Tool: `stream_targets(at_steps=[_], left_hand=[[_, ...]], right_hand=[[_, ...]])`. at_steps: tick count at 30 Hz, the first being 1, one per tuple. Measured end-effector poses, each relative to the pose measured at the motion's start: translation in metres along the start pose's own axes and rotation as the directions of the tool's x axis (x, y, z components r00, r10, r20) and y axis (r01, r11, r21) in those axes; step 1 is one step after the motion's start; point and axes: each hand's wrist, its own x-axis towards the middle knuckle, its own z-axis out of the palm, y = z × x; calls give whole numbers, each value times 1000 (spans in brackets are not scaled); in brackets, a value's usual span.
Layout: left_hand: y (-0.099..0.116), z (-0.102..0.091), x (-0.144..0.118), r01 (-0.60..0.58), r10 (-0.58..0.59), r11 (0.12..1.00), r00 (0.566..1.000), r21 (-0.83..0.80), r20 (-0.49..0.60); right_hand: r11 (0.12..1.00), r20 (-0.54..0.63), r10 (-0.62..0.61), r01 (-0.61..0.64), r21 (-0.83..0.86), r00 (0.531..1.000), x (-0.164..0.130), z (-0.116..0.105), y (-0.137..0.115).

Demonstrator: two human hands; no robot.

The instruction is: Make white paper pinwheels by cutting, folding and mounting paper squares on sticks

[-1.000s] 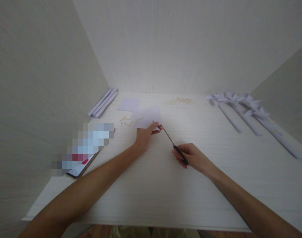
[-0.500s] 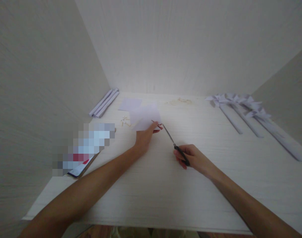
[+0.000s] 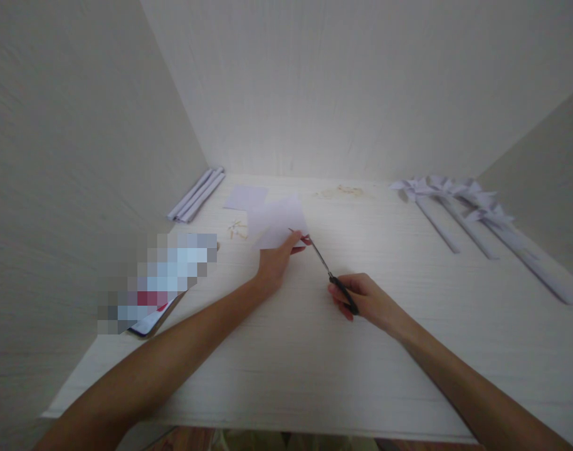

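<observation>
My left hand (image 3: 278, 257) is closed on the near right corner of a white sheet of paper (image 3: 278, 216), thumb on top. In my right hand (image 3: 355, 293) I grip a pair of scissors (image 3: 322, 255) with black handles. Its blades point up and left, and their tips meet the paper's corner beside my left fingertips. Whether the blades are parted cannot be made out. Behind the held sheet lies another white paper piece (image 3: 245, 198), partly covered by it.
Rolled paper tubes (image 3: 199, 195) lie at the back left. Paper pinwheel-like shapes on sticks (image 3: 437, 228) lie at the right. Small thin sticks (image 3: 237, 230) and a beige pile (image 3: 350, 190) are scattered behind. A phone (image 3: 150, 319), partly blurred, rests at the left, and walls enclose the table.
The held paper and my left hand have shifted very slightly right, closer against the scissor tips. My right hand has hardly moved.
</observation>
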Motion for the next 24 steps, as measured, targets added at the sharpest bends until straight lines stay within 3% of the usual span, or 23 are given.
stream_targets(at_steps=[14, 24], left_hand=[[1, 3, -2, 57, -59, 998, 997, -39, -56], [-3, 5, -4, 27, -31, 998, 995, -48, -99]], right_hand=[[1000, -13, -2, 2, -7, 1000, 1, 1, 2], [998, -34, 42, -41, 41, 999, 0, 7, -5]])
